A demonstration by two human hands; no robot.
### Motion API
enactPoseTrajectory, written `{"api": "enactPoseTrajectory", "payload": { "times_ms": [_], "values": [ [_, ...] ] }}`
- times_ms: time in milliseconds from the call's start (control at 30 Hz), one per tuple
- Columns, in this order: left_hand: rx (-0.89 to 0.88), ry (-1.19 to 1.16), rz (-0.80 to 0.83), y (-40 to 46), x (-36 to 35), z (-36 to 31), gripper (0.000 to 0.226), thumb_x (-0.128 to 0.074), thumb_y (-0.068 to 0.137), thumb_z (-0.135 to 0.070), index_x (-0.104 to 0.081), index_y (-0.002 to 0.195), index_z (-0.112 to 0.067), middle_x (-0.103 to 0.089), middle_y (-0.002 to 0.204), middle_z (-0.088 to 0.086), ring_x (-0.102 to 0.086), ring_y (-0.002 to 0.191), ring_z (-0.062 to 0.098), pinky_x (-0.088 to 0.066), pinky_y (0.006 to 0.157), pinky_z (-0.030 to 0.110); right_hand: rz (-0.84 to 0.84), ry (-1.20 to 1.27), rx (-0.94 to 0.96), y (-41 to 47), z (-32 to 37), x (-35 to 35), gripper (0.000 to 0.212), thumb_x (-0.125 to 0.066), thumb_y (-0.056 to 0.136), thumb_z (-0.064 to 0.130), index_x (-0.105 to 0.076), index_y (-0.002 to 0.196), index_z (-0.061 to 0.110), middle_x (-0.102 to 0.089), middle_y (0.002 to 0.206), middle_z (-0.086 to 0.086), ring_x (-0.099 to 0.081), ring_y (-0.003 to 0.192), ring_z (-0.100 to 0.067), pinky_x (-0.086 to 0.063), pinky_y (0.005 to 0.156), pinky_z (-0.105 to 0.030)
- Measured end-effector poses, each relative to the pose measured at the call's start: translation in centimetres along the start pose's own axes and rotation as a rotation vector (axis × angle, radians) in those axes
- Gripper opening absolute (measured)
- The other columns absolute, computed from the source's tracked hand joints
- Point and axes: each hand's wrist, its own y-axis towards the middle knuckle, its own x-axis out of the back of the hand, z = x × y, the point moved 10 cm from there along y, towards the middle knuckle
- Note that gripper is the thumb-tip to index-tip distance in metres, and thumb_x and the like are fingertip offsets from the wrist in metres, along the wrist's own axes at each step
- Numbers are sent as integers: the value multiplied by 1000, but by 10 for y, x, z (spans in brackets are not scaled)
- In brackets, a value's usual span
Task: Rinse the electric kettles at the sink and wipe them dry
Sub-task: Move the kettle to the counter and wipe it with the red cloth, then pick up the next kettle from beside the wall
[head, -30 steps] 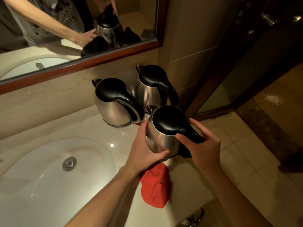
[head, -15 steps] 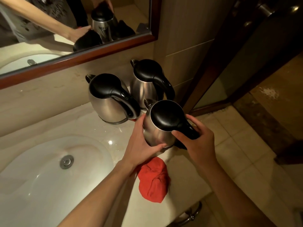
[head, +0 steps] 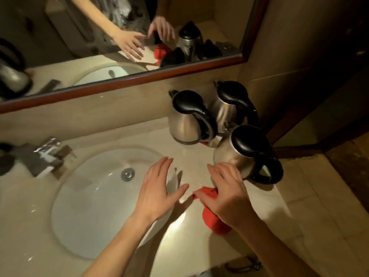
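From the head camera we see 3 steel electric kettles with black lids (head: 241,154) standing upright together on the beige marble counter (head: 179,222), right of the white oval sink (head: 83,206). Our left hand (head: 157,192) hovers spread, holding nothing. Our right hand (head: 229,194) lies over the crumpled red cloth (head: 209,216), fingers loosely extended, beside the nearest kettle.

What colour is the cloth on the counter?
Red; the cloth shows best in the head view.
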Motion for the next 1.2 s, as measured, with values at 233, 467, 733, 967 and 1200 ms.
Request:
{"api": "enactPoseTrajectory", "payload": {
  "times_ms": [233,467,733,967,1200],
  "values": [
    [220,314,-161,-90,133,87,83,-48,83,-74,-48,143,-16,-49,147,11,-45,133,31,-38,108,49,319,-68,107,36,119,-63,102,-42,77,82,-46,148,8,-57,136,-12,-49,128,-32,-35,113,-42],
    [420,420,-319,-182,254,169,87,-43,83,-74,-53,141,-10,-54,139,14,-48,129,34,-34,109,45,363,-142,411,59,285,-101,104,-34,80,86,-47,147,8,-59,136,-11,-52,126,-32,-40,109,-44],
    [608,496,-457,-288,342,252,84,-41,84,-75,-51,143,-16,-51,143,9,-44,134,29,-31,114,48,438,-69,603,39,451,-156,107,-31,77,86,-39,153,12,-53,144,-9,-46,133,-30,-37,113,-42],
    [638,448,-474,-337,383,319,82,-42,82,-72,-50,141,-16,-50,144,10,-43,135,31,-32,113,50,533,-12,735,0,561,-210,87,-51,85,79,-46,145,17,-56,134,-4,-48,124,-25,-35,108,-37],
    [638,278,-463,-373,389,377,80,-39,88,-70,-42,149,-18,-43,151,2,-36,141,21,-29,116,40,619,113,749,-48,625,-256,83,-57,82,77,-45,145,24,-58,131,3,-52,121,-18,-45,104,-36]
  ]
}}
